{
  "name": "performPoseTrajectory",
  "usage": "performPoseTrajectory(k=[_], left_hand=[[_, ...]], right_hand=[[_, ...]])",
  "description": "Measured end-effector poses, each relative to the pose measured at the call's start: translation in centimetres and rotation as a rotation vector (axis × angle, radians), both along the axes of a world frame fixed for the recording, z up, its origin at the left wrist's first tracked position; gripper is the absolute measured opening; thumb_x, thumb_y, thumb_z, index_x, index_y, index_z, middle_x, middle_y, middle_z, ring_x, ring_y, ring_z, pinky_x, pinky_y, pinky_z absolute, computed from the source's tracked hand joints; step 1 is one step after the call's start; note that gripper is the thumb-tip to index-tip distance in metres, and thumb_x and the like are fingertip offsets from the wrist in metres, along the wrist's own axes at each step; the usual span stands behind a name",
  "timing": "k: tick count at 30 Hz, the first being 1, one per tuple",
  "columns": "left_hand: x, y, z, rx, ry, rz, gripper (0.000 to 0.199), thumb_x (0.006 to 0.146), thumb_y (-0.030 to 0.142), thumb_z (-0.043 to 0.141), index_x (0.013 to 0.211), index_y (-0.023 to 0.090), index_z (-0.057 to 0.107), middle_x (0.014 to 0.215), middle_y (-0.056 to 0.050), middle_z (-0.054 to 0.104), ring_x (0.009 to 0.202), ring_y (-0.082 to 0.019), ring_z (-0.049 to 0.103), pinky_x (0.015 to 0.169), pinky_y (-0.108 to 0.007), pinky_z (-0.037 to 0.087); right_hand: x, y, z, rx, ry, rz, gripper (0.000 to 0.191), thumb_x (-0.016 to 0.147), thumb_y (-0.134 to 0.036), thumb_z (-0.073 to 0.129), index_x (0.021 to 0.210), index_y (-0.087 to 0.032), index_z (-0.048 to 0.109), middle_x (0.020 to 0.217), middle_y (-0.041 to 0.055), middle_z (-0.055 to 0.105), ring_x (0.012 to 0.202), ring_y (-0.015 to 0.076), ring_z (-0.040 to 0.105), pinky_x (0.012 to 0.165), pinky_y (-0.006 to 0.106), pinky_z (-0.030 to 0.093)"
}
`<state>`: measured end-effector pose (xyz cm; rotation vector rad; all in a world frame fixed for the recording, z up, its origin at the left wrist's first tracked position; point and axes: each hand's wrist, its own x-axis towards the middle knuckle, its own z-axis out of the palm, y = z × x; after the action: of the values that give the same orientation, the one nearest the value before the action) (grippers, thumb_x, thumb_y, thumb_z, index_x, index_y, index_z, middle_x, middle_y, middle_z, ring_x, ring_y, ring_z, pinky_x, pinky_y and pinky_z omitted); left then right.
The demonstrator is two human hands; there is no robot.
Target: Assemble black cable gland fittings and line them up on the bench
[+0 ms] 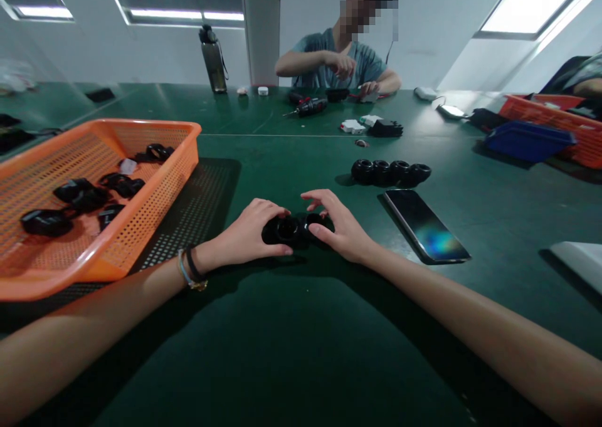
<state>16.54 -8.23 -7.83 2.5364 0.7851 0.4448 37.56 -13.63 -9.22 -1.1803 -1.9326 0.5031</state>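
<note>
On the green table in front of me, several black, glossy ring-shaped parts (288, 229) stand side by side in a short row. My left hand (251, 229) is closed round the row's left end, thumb in front and fingers behind. At the right end, my right hand (345, 229) grips another black part, its thumb across the near side and its index finger lifted. The fingers partly hide both ends. Beyond my right hand is a second row of similar black round parts (390, 172), touching one another.
An orange perforated basket (185, 163) at left holds several black parts. A phone (426, 225) lies at right. Across the table (301, 352) sits a person (317, 57) near a power drill (310, 106) and a bottle (214, 63). A blue bin (529, 142) stands at far right.
</note>
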Motion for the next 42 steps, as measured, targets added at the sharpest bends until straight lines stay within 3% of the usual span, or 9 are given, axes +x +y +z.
performPoseTrajectory(k=[4,10,15,24,32,42], left_hand=[[-0.2,0.1,-0.1,-0.079,-0.103,0.041,0.036,0.074,0.037,0.066,0.104,0.018,0.059,0.109,-0.009,0.062,0.107,-0.025,0.053,0.095,-0.045,0.043],[-0.3,0.5,-0.5,-0.360,-0.439,0.214,0.049,0.072,0.033,0.064,0.115,0.018,0.046,0.112,-0.009,0.060,0.097,-0.021,0.062,0.085,-0.037,0.051],[-0.3,0.9,-1.0,-0.362,-0.647,0.313,0.046,0.068,0.031,0.067,0.103,0.019,0.039,0.104,-0.006,0.061,0.096,-0.019,0.064,0.088,-0.037,0.051],[-0.6,0.7,-0.8,-0.306,-0.602,0.252,0.047,0.073,0.031,0.063,0.114,0.017,0.048,0.117,-0.010,0.058,0.100,-0.019,0.063,0.086,-0.032,0.054],[-0.6,0.7,-0.7,-0.325,-0.568,0.234,0.048,0.072,0.029,0.066,0.117,0.017,0.054,0.119,-0.009,0.055,0.094,-0.018,0.062,0.085,-0.033,0.054],[-0.6,0.5,-0.4,-0.433,-0.555,0.216,0.052,0.070,0.027,0.069,0.118,0.016,0.052,0.114,-0.008,0.058,0.096,-0.018,0.061,0.088,-0.034,0.052]], right_hand=[[0.1,0.2,-0.5,-0.010,0.088,0.014,0.042,0.084,-0.048,0.043,0.118,-0.022,0.046,0.118,0.0113,0.052,0.097,0.0224,0.056,0.074,0.038,0.049],[0.3,-0.2,-0.3,-0.011,0.097,0.009,0.038,0.083,-0.042,0.046,0.116,-0.023,0.048,0.115,0.0101,0.054,0.097,0.0227,0.056,0.075,0.037,0.048],[0.1,-0.5,-0.1,0.000,0.056,-0.006,0.041,0.077,-0.030,0.050,0.117,-0.023,0.045,0.110,0.0093,0.055,0.095,0.0225,0.055,0.074,0.037,0.048],[-0.4,-0.8,0.0,0.130,-0.105,-0.106,0.037,0.069,-0.024,0.055,0.106,-0.023,0.048,0.086,0.0037,0.049,0.079,0.0205,0.050,0.067,0.035,0.043],[-0.4,-0.8,0.3,0.139,-0.181,-0.100,0.014,0.077,-0.024,0.054,0.090,-0.020,0.055,0.081,0.0043,0.053,0.076,0.0190,0.052,0.062,0.031,0.043],[-0.3,-0.8,0.3,0.012,0.088,-0.169,0.016,0.081,-0.032,0.055,0.091,-0.020,0.060,0.071,0.0002,0.059,0.061,0.0137,0.053,0.054,0.026,0.042]])
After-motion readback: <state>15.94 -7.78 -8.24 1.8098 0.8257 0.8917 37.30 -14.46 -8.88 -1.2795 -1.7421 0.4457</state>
